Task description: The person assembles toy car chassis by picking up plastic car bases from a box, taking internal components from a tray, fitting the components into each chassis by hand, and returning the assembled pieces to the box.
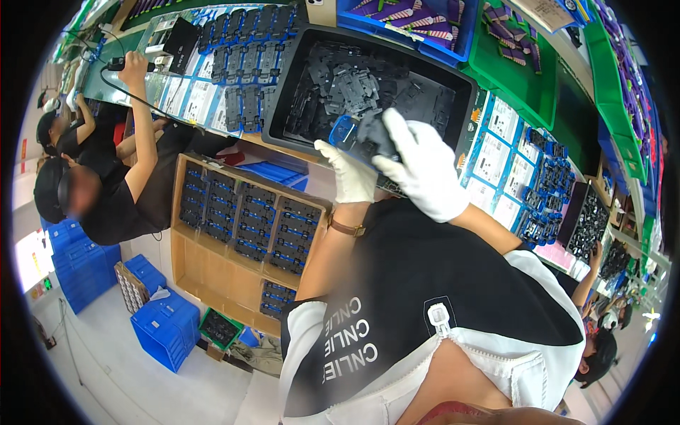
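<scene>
Both hands wear white gloves over the near side of a black bin (280,120) of loose black plastic parts (350,88). My left hand (350,177) is closed at the lower edge of a blue-edged plastic part (344,130), its fingers partly hidden. My right hand (425,166) grips a dark plastic part (377,134) between thumb and fingers, right beside the blue-edged one. Whether the two parts touch or are joined, I cannot tell.
A cardboard box (212,262) of black-and-blue chassis-like assemblies stands left of me. More assemblies (244,64) line the table left of the bin, others (545,184) to its right. Behind are blue (467,35) and green trays (542,92) of purple parts. A co-worker (106,191) works at left.
</scene>
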A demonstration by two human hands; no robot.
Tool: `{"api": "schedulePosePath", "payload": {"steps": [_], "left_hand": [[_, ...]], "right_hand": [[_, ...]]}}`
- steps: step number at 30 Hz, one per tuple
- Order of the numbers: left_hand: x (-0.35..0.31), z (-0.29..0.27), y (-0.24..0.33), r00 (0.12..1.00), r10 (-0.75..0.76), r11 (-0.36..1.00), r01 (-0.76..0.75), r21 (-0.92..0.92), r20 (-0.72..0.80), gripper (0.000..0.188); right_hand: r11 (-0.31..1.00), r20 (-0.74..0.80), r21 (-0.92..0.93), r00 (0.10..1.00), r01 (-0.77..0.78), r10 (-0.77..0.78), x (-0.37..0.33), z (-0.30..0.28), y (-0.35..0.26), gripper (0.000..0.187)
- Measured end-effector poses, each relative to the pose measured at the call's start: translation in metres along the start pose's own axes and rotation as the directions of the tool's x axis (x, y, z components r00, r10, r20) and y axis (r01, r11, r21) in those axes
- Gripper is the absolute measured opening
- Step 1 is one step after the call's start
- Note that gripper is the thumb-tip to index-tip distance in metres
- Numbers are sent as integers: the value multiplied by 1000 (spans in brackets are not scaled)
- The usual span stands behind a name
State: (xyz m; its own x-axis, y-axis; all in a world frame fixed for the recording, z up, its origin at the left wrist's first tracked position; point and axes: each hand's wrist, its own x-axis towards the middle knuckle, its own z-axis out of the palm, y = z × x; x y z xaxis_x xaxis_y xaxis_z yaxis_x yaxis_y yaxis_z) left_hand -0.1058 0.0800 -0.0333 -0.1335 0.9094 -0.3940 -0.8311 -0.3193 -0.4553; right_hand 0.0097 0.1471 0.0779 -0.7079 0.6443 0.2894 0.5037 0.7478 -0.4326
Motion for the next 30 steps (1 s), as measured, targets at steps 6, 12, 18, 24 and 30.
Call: {"api": "schedulePosePath", "payload": {"steps": [6, 12, 18, 24, 30], "left_hand": [[-10, 9, -21, 985, -91, 896, 144, -421, 144, 81], [0, -2, -25, 986, 73, 770, -152, 620, 151, 70], [4, 11, -25, 935, 342, 501, -263, 824, 91, 39], [7, 26, -14, 891, 424, 544, -394, 741, 162, 26], [2, 36, -26, 856, 461, 434, -446, 783, 232, 24]], "right_hand": [[983, -73, -181, 997, 18, -31, 1, 33, -4, 64], [972, -72, -232, 996, 40, -58, 0, 37, -10, 58], [988, -4, -122, 995, 96, -98, 4, 32, 1, 52], [536, 339, 650, 837, -539, 430, -12, 28, 32, 60], [67, 611, 734, 701, -675, 369, -22, 37, 21, 53]]}}
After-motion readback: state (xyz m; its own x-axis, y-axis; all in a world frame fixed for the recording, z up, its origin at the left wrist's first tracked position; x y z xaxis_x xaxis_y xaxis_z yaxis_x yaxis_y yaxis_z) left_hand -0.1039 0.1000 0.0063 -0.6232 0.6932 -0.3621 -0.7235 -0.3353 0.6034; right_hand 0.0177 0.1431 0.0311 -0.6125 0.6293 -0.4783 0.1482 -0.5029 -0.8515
